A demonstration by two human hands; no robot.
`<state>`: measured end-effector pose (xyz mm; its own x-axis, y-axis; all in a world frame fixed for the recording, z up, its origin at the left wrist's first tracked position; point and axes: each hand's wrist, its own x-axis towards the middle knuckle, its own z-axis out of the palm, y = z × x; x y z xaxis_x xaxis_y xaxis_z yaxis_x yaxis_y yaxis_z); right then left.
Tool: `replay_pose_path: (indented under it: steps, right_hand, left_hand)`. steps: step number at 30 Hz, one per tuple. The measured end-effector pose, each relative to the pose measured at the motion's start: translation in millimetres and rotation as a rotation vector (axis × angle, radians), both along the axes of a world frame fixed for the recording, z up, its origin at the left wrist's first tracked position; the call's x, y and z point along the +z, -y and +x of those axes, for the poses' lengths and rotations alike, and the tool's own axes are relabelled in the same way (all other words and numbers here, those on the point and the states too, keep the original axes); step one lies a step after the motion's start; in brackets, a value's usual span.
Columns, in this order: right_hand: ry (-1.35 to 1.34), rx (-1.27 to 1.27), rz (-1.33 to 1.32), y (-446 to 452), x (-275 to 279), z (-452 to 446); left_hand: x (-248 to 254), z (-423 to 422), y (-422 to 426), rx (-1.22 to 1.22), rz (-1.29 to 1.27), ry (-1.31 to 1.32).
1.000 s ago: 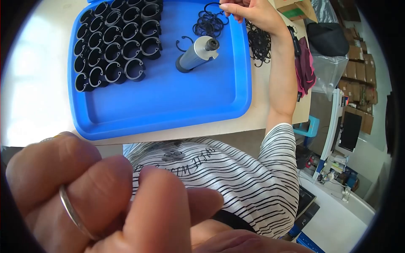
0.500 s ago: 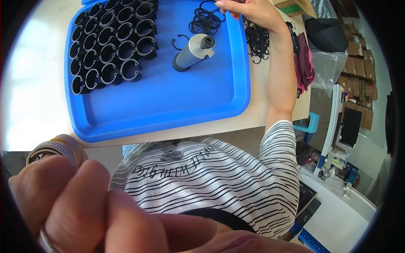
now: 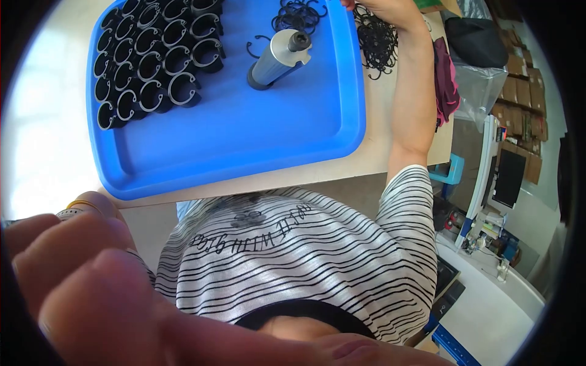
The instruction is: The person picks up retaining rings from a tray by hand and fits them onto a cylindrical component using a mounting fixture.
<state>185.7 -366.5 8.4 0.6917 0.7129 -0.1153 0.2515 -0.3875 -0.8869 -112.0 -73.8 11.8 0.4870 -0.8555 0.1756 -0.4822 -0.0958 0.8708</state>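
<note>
My left hand (image 3: 79, 274) is very large and blurred at the lower left, close to the camera. Its fingers are bent and side by side; anything inside them is hidden. A band circles the wrist behind it. At the top edge, my right hand (image 3: 384, 9) is cut off beside the tray's right rim, with most fingers out of view. Below it lies a pile of black retaining rings (image 3: 376, 46) on the table. Within the blue tray (image 3: 232, 146) are a smaller pile of black rings (image 3: 297, 15), a single open ring (image 3: 251, 50) and a silver cylinder with a black top (image 3: 281, 58).
Rows of stacked black C-shaped rings (image 3: 149, 61) fill the tray's left part. A dark red cloth (image 3: 447, 79) and a black bag (image 3: 476, 46) lie right of my right forearm. Further right are a blue-green frame (image 3: 450, 169), a dark monitor (image 3: 508, 177) and cardboard boxes (image 3: 519, 97).
My right hand has shifted up and right, mostly out of view; earlier its fingers were pinched at a black ring. My left hand has moved left and downward. The view has shifted slightly.
</note>
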Motion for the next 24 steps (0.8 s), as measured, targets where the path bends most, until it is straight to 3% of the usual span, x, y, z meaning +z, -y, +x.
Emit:
replay_pose_path:
  steps: [24]
  right_hand:
    - [0.100,-0.062,-0.023,6,6,-1]
  left_hand:
    - [8,12,1,-0.031,0.080,0.047]
